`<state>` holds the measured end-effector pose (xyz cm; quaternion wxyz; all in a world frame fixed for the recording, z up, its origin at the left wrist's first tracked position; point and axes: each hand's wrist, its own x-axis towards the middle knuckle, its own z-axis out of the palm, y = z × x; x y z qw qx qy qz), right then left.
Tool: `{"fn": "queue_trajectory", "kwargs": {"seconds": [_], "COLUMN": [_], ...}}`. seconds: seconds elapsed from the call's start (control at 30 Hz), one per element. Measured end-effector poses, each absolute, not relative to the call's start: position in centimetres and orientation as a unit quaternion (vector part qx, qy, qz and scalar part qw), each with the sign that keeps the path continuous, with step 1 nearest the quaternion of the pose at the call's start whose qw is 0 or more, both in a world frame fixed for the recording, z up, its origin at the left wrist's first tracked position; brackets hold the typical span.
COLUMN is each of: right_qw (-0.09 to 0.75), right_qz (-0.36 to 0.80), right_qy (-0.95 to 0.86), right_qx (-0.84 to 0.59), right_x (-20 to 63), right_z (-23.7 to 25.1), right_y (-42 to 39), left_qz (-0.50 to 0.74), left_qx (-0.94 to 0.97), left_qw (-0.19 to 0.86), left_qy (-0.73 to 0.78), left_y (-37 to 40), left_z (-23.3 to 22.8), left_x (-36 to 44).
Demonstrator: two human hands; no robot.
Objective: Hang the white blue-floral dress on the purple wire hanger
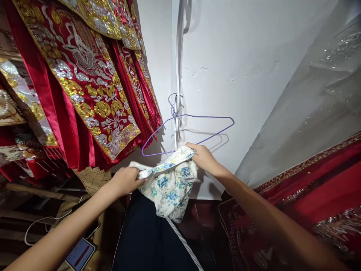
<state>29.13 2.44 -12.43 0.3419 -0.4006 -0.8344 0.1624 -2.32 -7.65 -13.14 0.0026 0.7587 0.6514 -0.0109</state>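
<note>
Cloth [169, 184], white with blue flowers, hangs bunched between both hands, its top edge running roughly level from one grip to the other. Left hand [126, 180] clenches the left end; right hand [204, 158] pinches the right end, slightly higher. Hanger [187, 131] hangs on the wall [254, 75] just above, nearer the right hand, its bar parallel to the cloth edge.

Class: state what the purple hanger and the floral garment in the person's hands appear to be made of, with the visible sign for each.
Purple hanger: probably coated metal wire, thin, with a twisted neck.
Floral garment: soft, matte printed fabric, perhaps cotton; it crumples between the left hand and right hand.
</note>
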Motion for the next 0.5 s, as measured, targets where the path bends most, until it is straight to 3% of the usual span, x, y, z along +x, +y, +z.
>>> {"fn": "queue_trajectory", "kwargs": {"seconds": [0.1, 0.2, 0.4, 0.5], "right_qw": [0.341, 0.345, 0.349, 0.356], "right_qz": [0.197, 0.213, 0.179, 0.160], "right_qy": [-0.834, -0.831, -0.820, -0.807], "right_qx": [-0.386, -0.382, -0.417, -0.443], "right_x": [29.4, 29.3, 29.8, 29.7], "right_z": [-11.6, -11.7, -11.8, -11.8], "right_y": [1.9, 2.0, 2.1, 2.1], "left_qz": [0.015, 0.003, 0.057, 0.120], "left_qx": [0.743, 0.709, 0.666, 0.683], "left_qw": [-0.079, -0.069, -0.110, -0.082], "left_qy": [0.664, 0.702, 0.735, 0.716], "left_y": [-5.8, -4.7, -4.8, -5.6], "left_z": [-10.5, -8.9, -9.1, -9.6], "left_x": [-2.6, -2.8, -3.4, -4.2]}}
